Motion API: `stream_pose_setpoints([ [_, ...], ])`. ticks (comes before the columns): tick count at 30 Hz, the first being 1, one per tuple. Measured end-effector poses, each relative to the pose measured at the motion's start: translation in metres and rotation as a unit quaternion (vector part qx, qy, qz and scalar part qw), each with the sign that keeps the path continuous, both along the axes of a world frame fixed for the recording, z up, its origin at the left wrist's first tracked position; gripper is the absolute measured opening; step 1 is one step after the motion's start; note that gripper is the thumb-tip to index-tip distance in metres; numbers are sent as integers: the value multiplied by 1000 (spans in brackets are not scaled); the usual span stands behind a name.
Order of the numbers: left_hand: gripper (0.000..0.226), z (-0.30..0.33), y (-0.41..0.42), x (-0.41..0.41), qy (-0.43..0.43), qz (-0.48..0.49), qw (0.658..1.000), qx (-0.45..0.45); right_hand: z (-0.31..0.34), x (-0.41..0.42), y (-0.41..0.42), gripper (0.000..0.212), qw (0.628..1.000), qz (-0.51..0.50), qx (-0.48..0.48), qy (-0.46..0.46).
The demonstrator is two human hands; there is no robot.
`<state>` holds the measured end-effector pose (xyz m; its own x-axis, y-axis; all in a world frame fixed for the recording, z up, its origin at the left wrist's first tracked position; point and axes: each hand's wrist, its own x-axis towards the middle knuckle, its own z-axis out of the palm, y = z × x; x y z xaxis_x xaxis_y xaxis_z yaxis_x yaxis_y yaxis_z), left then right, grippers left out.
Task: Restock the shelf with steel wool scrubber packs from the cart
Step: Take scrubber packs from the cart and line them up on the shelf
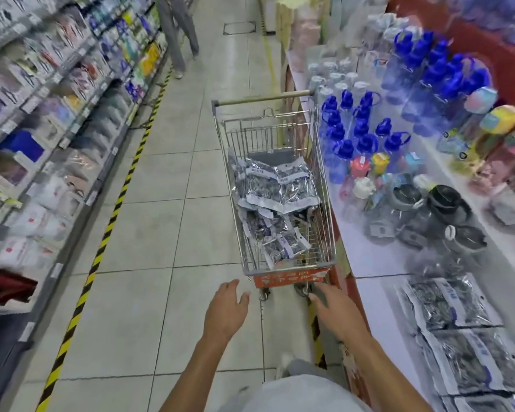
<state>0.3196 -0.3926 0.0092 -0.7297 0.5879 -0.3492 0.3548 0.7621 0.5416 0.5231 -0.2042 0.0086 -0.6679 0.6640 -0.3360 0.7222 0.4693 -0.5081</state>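
Steel wire is forming the walls of a shopping cart (324, 185) standing in a store aisle, its basket holding a loose heap of silvery scrubber packs (275, 200) with white-and-blue labels, piled unevenly from the far end to the near end. A red panel is crossing the cart's near end, and its tan handle bar is lying at the far end, away from the camera. Both of the person's arms are reaching toward the cart: the left hand (225, 309) is hanging over the tiled floor (149, 221) with fingers spread and relaxed, grasping nothing, while the right hand (335, 307) is likewise released, its fingers stretching out just below the red panel near the wheels. Just right of the cart, a white display shelf (378, 263) is carrying more of the same packs (449, 304) lying flat at its near end, blurred by motion. Farther along it, dark lidded jars (443, 200) and blue-capped clear bottles (360, 132) are standing in rows. Across the aisle, shelves of packaged goods (42, 114) are running behind a yellow-and-black floor stripe (116, 209). Another person's legs (179, 31) are showing at the aisle's far end.
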Motion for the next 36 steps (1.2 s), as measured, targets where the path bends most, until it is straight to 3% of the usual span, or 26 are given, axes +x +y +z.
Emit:
stream_pose_setpoints([
  [2, 56, -2, 27, -28, -8, 7, 1000, -4, 4, -37, 36, 37, 1000, 10, -11, -6],
  [6, 55, -9, 80, -80, -23, -1, 1000, -12, 10, -105, 102, 51, 1000, 11, 6, -15],
  [12, 56, -32, 165, -162, -62, -24, 998, -13, -1, -202, 191, 49, 1000, -12, -9, -9],
  [20, 50, -52, 280, -265, -95, -74, 992, -30, -34, -289, 283, 49, 979, -147, -139, -16],
  [29, 79, -99, 394, -343, -104, 14, 992, -70, -106, -347, 391, 66, 947, -229, -213, -69],
  [32, 87, -120, 412, -353, -142, 59, 984, -92, -134, -362, 422, 72, 943, -230, -226, -76],
  [36, 84, -140, 425, -360, -161, 105, 976, -105, -161, -379, 443, 70, 950, -208, -213, -98],
])
